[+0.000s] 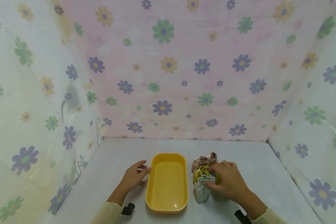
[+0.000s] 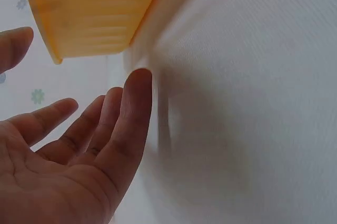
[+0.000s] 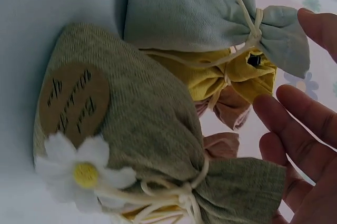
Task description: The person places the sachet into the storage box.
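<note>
A group of small drawstring cloth pouches stands right of a yellow tray [image 1: 168, 183]. Among them are a pale blue pouch [image 3: 184, 10], a yellow pouch [image 3: 197, 76], brownish-pink pouches [image 1: 203, 161] and a grey-green pouch [image 3: 142, 103] with a white flower and a round label. Over the pouches is my right hand [image 1: 229, 180], fingers spread; its thumb is right at the pale blue pouch's gathered top, its fingertips close to the yellow one. The right palm partly hides the grey-green pouch in the head view. Beside the tray's left wall, my left hand [image 1: 134, 177] holds nothing, fingers loosely bent.
A white cloth-covered table [image 1: 254, 168] bears the tray and pouches. Flower-print curtains [image 1: 182, 71] enclose it at the back and both sides. Dark wrist-camera mounts [image 1: 128, 209] show below the hands.
</note>
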### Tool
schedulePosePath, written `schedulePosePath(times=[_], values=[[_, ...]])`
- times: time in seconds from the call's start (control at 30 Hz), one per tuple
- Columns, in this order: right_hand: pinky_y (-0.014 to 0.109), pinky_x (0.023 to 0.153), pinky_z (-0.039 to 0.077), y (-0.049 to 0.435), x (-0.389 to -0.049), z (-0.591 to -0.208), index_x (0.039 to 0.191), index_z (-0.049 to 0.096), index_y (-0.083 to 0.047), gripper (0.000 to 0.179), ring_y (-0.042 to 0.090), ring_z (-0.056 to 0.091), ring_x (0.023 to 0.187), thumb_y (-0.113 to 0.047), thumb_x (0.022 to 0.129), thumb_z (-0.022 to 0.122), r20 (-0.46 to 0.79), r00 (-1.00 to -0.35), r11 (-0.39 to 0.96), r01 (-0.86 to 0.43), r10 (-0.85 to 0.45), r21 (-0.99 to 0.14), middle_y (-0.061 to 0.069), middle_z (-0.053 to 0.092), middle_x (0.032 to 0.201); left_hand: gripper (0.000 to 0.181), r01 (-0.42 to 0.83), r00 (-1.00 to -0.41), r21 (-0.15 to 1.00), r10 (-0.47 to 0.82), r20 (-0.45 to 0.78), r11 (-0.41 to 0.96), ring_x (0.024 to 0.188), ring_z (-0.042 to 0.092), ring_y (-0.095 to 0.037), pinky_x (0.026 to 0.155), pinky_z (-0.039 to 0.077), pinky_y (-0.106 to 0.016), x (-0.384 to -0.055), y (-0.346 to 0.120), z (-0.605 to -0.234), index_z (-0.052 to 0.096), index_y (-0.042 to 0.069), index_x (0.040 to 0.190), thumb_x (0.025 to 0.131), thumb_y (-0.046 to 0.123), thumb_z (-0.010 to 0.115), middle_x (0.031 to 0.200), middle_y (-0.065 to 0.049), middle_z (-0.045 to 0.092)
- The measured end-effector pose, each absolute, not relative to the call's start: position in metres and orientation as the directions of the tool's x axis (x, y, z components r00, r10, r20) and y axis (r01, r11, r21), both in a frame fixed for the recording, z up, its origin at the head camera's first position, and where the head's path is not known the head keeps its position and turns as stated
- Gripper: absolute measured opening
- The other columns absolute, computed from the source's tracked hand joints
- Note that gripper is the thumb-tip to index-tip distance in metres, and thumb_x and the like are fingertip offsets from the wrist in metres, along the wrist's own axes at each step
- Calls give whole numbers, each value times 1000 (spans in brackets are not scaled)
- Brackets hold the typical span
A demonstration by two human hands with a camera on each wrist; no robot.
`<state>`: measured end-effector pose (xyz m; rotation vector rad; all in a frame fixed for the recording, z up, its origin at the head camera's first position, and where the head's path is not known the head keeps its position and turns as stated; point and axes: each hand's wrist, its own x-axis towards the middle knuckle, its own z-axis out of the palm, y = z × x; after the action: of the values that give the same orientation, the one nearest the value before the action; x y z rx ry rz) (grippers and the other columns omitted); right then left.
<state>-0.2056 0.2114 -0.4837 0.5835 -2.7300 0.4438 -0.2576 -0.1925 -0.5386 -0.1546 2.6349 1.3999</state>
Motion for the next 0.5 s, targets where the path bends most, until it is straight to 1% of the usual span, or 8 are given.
schedulePosePath(times=[0.13, 0.23, 0.37, 0.5], values=[[47, 95, 45, 209, -204, -488, 100, 72, -31, 45, 5, 53, 90, -67, 76, 82, 388, -863, 860, -440, -324, -258, -20, 66, 92, 66, -192, -977, 892, 7, -213, 408, 114, 66, -27, 74, 66, -36, -261, -190, -540, 50, 16, 153, 96, 41, 73, 139, -13, 60], [47, 96, 45, 207, -204, -491, 97, 72, -34, 38, 5, 56, 90, -63, 76, 84, 393, -867, 861, -428, -306, -274, -24, 65, 90, 65, -206, -973, 930, 41, -229, 303, 111, 68, -26, 77, 66, -39, -263, -190, -542, 50, 13, 153, 97, 36, 73, 142, -17, 59], [49, 97, 46, 203, -202, -495, 96, 74, -35, 32, 5, 60, 93, -56, 76, 88, 404, -868, 858, -421, -288, -293, -25, 67, 92, 60, -223, -968, 950, 65, -242, 220, 113, 68, -26, 80, 66, -40, -264, -192, -545, 52, 14, 152, 98, 33, 72, 144, -17, 58], [50, 96, 46, 200, -201, -497, 94, 77, -33, 29, 4, 63, 93, -50, 75, 91, 445, -848, 842, -445, -286, -306, -25, 69, 92, 55, -245, -961, 957, 95, -261, 156, 120, 67, -28, 83, 65, -42, -264, -194, -548, 56, 18, 150, 99, 32, 71, 148, -16, 57]])
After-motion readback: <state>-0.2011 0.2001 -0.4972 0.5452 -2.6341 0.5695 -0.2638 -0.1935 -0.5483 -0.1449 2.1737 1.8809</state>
